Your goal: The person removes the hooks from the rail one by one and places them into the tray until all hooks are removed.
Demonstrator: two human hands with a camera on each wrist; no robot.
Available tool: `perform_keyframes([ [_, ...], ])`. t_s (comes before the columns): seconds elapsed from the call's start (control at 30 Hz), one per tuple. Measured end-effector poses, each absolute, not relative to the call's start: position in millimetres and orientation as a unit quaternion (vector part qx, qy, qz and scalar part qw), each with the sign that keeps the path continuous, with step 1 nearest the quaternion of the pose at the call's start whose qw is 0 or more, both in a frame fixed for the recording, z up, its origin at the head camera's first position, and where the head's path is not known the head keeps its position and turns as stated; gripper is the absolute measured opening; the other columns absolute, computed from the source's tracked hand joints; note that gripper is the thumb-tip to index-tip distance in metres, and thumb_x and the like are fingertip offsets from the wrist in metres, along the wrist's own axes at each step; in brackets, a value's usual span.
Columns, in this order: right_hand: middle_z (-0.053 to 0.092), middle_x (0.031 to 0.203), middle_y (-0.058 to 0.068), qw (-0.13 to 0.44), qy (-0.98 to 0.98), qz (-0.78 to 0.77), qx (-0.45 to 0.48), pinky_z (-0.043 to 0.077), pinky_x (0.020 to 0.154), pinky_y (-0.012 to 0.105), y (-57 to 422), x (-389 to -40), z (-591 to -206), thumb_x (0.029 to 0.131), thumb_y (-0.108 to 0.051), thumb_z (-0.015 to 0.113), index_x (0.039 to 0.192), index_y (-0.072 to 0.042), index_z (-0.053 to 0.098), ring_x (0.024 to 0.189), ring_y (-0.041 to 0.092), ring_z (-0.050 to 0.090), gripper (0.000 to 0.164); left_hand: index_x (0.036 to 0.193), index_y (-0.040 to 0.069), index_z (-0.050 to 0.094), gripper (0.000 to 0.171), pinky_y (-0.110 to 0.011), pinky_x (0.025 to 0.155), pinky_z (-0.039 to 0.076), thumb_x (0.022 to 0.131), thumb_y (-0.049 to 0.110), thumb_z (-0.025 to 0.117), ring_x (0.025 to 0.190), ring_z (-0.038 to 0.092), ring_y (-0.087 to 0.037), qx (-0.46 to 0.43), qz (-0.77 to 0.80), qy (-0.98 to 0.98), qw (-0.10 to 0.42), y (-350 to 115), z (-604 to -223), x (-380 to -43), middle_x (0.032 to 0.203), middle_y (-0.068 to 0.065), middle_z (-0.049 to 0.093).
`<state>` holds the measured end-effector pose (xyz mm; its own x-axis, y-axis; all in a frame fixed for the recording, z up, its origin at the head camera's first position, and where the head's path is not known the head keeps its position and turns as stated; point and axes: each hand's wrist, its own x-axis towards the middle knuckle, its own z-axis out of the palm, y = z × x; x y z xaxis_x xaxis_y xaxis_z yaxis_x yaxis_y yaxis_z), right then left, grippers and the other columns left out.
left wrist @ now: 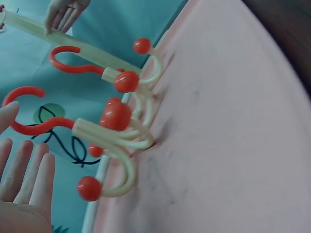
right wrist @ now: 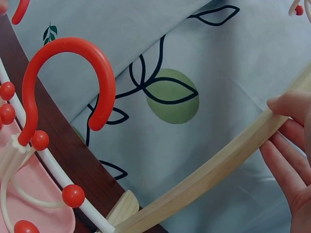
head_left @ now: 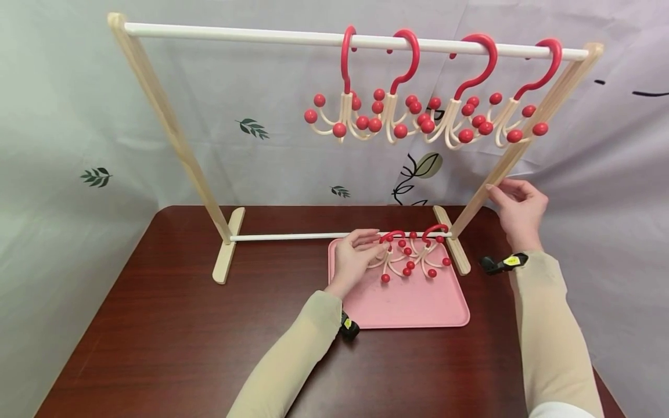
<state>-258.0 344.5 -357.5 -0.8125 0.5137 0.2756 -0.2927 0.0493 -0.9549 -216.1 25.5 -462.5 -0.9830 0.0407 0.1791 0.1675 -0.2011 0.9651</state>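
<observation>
Hanger (head_left: 387, 259) nearest my left hand (head_left: 352, 258) — one of two on the single pink tray (head_left: 413, 307), four more on the upper bar (head_left: 235, 33) — lies at its three o'clock in the head view, stem toward twelve. My left-wrist view shows those fingers (left wrist: 43, 179) straight, thumb by the hook (left wrist: 40, 128); the right-wrist view, my right hand (right wrist: 299, 145) pinching one wooden upright (right wrist: 201, 177).

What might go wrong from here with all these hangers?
The two hangers on the tray sit close together, so if the left hand lifts one, it might drag the other. The right hand pinches the post; a tug might set the four hangers on the rail swinging. Those hang bunched, so a knock might tangle them.
</observation>
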Motion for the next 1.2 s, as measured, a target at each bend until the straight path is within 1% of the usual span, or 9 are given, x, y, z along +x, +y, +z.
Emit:
perform_keyframes([
  [0.1, 0.073, 0.090, 0.002, 0.295, -0.664, 0.681, -0.087, 0.058, 0.070, 0.018, 344, -257, -358, 0.078, -0.001, 0.088, 0.100, -0.001, 0.076, 0.083, 0.012, 0.071, 0.025, 0.115, 0.008, 0.075, 0.035, -0.033, 0.083, 0.060, 0.082, 0.007, 0.087, 0.100, 0.073, -0.026, -0.093, -0.758, -0.642, 0.073, 19, -454, -218, 0.111, -0.013, 0.074],
  [0.2, 0.073, 0.089, 0.002, 0.297, -0.666, 0.678, -0.087, 0.058, 0.070, 0.018, 345, -258, -359, 0.078, -0.001, 0.087, 0.100, -0.002, 0.076, 0.082, 0.011, 0.071, 0.024, 0.116, 0.005, 0.074, 0.036, -0.031, 0.086, 0.059, 0.083, 0.006, 0.086, 0.101, 0.072, -0.022, -0.102, -0.759, -0.635, 0.101, 12, -444, -220, 0.113, -0.011, 0.074],
  [0.33, 0.073, 0.089, 0.003, 0.298, -0.657, 0.688, -0.083, 0.058, 0.070, 0.019, 346, -258, -360, 0.078, 0.000, 0.087, 0.099, -0.001, 0.076, 0.081, 0.012, 0.072, 0.024, 0.117, 0.002, 0.073, 0.038, -0.032, 0.087, 0.058, 0.082, 0.006, 0.086, 0.103, 0.072, -0.024, -0.111, -0.775, -0.608, 0.133, 2, -425, -223, 0.113, -0.011, 0.073],
  [0.5, 0.073, 0.089, 0.002, 0.297, -0.658, 0.687, -0.084, 0.058, 0.070, 0.018, 347, -259, -360, 0.077, -0.001, 0.088, 0.100, -0.002, 0.076, 0.081, 0.012, 0.071, 0.025, 0.121, -0.001, 0.071, 0.041, -0.035, 0.089, 0.058, 0.083, 0.003, 0.085, 0.106, 0.070, -0.032, -0.125, -0.781, -0.585, 0.178, -13, -401, -224, 0.114, -0.013, 0.073],
  [0.67, 0.073, 0.090, 0.001, 0.293, -0.666, 0.680, -0.091, 0.057, 0.070, 0.017, 347, -259, -359, 0.078, -0.004, 0.088, 0.101, -0.003, 0.076, 0.083, 0.011, 0.071, 0.027, 0.124, -0.006, 0.068, 0.042, -0.040, 0.092, 0.057, 0.084, -0.003, 0.082, 0.105, 0.071, -0.031, -0.145, -0.768, -0.582, 0.225, -26, -383, -224, 0.118, -0.018, 0.071],
  [0.77, 0.073, 0.090, 0.001, 0.291, -0.668, 0.679, -0.092, 0.057, 0.070, 0.017, 347, -259, -359, 0.078, -0.004, 0.088, 0.101, -0.003, 0.076, 0.083, 0.011, 0.071, 0.027, 0.121, -0.003, 0.070, 0.041, -0.042, 0.093, 0.057, 0.083, -0.004, 0.083, 0.105, 0.071, -0.032, -0.149, -0.764, -0.576, 0.251, -33, -372, -222, 0.116, -0.018, 0.072],
  [0.97, 0.073, 0.090, 0.002, 0.290, -0.664, 0.684, -0.090, 0.058, 0.070, 0.018, 347, -259, -358, 0.078, -0.003, 0.088, 0.101, -0.002, 0.076, 0.082, 0.011, 0.071, 0.026, 0.118, 0.003, 0.073, 0.038, -0.041, 0.093, 0.056, 0.082, 0.000, 0.085, 0.105, 0.071, -0.030, -0.156, -0.758, -0.560, 0.297, -45, -347, -214, 0.113, -0.013, 0.074],
  [1.13, 0.072, 0.091, 0.001, 0.286, -0.671, 0.678, -0.096, 0.057, 0.071, 0.017, 347, -258, -357, 0.078, -0.004, 0.088, 0.102, -0.003, 0.076, 0.083, 0.011, 0.071, 0.027, 0.118, 0.001, 0.073, 0.039, -0.041, 0.093, 0.056, 0.082, 0.000, 0.085, 0.105, 0.071, -0.029, -0.170, -0.750, -0.551, 0.325, -55, -327, -210, 0.112, -0.011, 0.074],
  [1.2, 0.072, 0.091, 0.000, 0.283, -0.673, 0.677, -0.098, 0.057, 0.071, 0.017, 346, -258, -357, 0.079, -0.005, 0.088, 0.103, -0.003, 0.076, 0.083, 0.010, 0.071, 0.027, 0.119, 0.000, 0.072, 0.040, -0.042, 0.092, 0.057, 0.081, 0.001, 0.086, 0.105, 0.071, -0.031, -0.178, -0.745, -0.548, 0.335, -58, -320, -210, 0.112, -0.011, 0.074],
])
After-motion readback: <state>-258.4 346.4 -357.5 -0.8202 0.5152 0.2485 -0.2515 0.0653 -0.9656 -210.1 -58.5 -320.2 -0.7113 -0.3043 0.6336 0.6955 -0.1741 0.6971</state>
